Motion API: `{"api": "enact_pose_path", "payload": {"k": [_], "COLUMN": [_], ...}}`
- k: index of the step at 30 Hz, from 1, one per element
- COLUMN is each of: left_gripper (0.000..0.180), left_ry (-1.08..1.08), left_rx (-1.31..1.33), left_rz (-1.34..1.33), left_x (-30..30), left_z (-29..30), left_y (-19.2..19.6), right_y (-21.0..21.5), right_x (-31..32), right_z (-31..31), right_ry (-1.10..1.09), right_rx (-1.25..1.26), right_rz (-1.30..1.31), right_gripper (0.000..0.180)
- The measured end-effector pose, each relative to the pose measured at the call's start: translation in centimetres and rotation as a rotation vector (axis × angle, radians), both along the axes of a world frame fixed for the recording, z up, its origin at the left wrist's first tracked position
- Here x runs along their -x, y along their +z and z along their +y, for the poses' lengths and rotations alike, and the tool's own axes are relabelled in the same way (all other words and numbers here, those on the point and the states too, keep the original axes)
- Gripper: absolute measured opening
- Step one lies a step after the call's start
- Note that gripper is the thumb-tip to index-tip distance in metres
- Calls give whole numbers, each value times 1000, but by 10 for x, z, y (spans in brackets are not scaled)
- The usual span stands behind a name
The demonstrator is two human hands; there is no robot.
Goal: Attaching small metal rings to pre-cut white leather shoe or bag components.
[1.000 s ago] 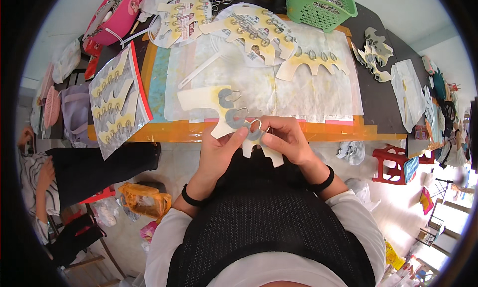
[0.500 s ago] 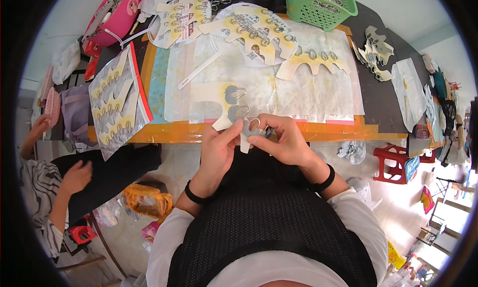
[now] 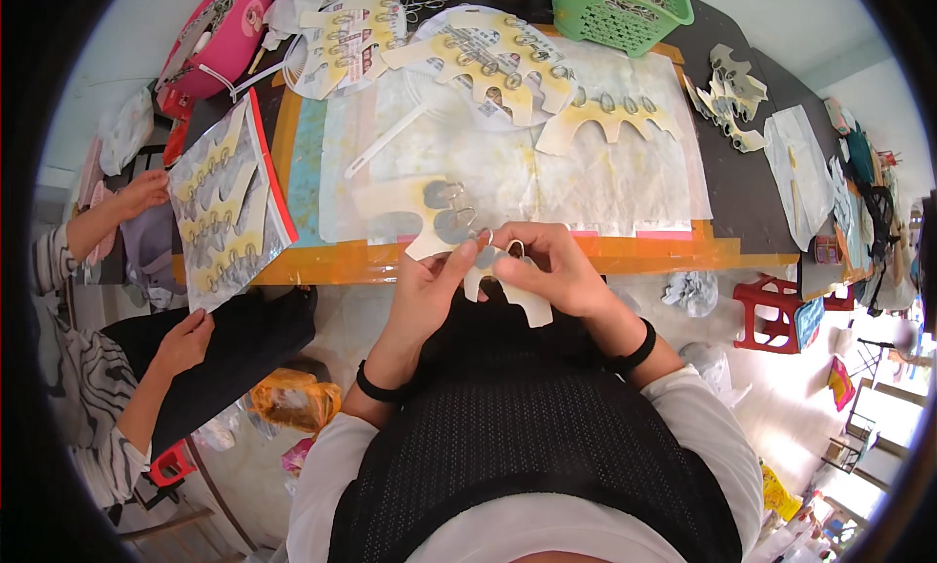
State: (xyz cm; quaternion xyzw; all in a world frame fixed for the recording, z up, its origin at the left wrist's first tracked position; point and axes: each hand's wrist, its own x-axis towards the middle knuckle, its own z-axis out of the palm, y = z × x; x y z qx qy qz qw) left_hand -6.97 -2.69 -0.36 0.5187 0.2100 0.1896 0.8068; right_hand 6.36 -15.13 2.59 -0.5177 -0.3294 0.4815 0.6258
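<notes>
The left hand (image 3: 427, 288) pinches the middle of a scalloped cream piece (image 3: 427, 239) between thumb and fingers, and the right hand (image 3: 554, 270) grips it just beside, thumb on top, near its right end; the piece is held slantwise at the table's near edge, its far end over the white sheet (image 3: 625, 192); grey rounds (image 3: 452, 225) and wire loops (image 3: 517, 245) run along it; farther back, similar cream pieces (image 3: 610, 124) lie on the sheet and on round fans (image 3: 427, 102); at left, a co-worker's hands (image 3: 183, 342) hold a red-edged clear bag (image 3: 272, 168); a green basket (image 3: 620, 26) stands at the back
</notes>
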Motion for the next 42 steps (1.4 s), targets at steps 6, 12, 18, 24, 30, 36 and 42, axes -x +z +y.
{"api": "enact_pose_path", "payload": {"k": [6,12,18,24,30,36,42], "left_gripper": [27,29,41,42,41,82,58], "left_ry": [38,34,51,-100,-77,-59,183], "left_rx": [-21,184,241,-41,-279,-141,-133], "left_rz": [-89,-185,-363,-524,-252,-182,-274], "left_x": [5,8,4,8,6,13,6], "left_z": [2,-6,-29,-10,-17,-8,-10], "left_y": [-5,-17,-17,-29,-11,-22,-3], "right_y": [-8,-29,-47,-44,11,18,16], "right_x": [-9,-5,4,-18,-10,8,10], "right_z": [-7,-8,-13,-14,-4,0,0], "right_ry": [-29,55,192,194,-31,-76,-219], "right_rx": [19,-117,-284,-402,-71,-104,-53], "right_rz": [36,24,466,598,22,-355,-325], "right_gripper": [19,22,38,50,29,20,16]}}
